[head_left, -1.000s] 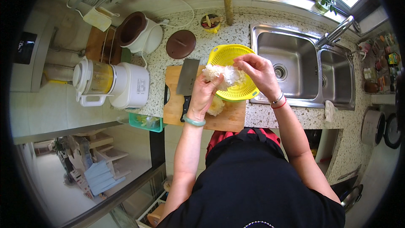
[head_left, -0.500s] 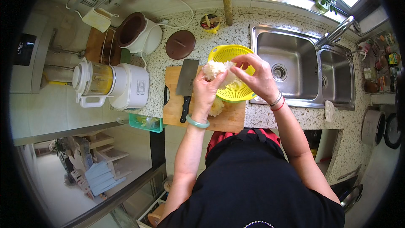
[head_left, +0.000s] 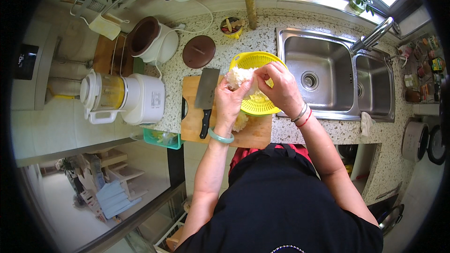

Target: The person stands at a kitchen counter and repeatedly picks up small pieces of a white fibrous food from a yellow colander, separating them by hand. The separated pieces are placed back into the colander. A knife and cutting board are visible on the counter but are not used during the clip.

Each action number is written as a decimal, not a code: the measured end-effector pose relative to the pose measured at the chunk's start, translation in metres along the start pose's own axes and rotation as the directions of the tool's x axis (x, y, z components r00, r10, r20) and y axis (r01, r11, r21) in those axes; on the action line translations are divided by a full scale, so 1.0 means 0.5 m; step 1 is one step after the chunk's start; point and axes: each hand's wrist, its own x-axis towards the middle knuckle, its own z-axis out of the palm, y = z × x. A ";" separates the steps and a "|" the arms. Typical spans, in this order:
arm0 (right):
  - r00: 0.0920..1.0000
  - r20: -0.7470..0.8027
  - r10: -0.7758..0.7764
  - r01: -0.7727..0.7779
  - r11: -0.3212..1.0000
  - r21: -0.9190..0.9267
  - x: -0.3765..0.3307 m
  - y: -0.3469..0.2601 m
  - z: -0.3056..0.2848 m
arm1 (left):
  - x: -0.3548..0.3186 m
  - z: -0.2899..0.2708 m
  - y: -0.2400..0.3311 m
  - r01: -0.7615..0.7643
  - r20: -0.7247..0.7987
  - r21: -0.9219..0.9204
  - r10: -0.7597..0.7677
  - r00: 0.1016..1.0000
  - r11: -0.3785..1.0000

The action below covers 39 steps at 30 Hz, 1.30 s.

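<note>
My left hand (head_left: 228,105), with a pale green bangle at its wrist, is closed round a frilly whitish clump of white fungus (head_left: 240,76). Thumb and fingers of my right hand (head_left: 282,89) pinch together at the clump's right edge; the bit between them is mostly hidden. Both hands are over a yellow colander (head_left: 260,108) with pale pieces (head_left: 257,96) inside. Below it, another frilly clump (head_left: 241,122) lies on the wooden cutting board (head_left: 255,134), partly covered by my left hand and the colander. A cleaver (head_left: 206,93) with a black handle rests on the board's left part.
A double steel sink (head_left: 318,61) with a faucet (head_left: 373,35) is on the right. Farther left are a brown lid (head_left: 199,52), a white pot with brown lining (head_left: 165,47) and a white blender (head_left: 143,98). A small yellow container (head_left: 232,28) stands behind the colander.
My right hand has shifted slightly left and its fingers have drawn closer together at the clump. My left hand keeps its hold in nearly the same place.
</note>
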 end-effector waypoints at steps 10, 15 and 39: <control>0.976 -0.047 0.214 -0.199 0.955 0.218 -0.007 0.016 0.008 | 0.001 0.004 -0.003 0.069 0.031 -0.046 -0.068 0.997 0.997; 0.935 -0.044 0.351 -0.323 0.897 0.303 -0.007 0.036 -0.001 | 0.006 -0.013 -0.009 0.146 0.106 -0.183 -0.128 0.986 0.972; 0.993 0.059 0.104 -0.110 0.987 0.120 0.002 -0.004 -0.001 | 0.002 -0.016 -0.004 -0.102 0.100 0.158 0.086 0.991 0.982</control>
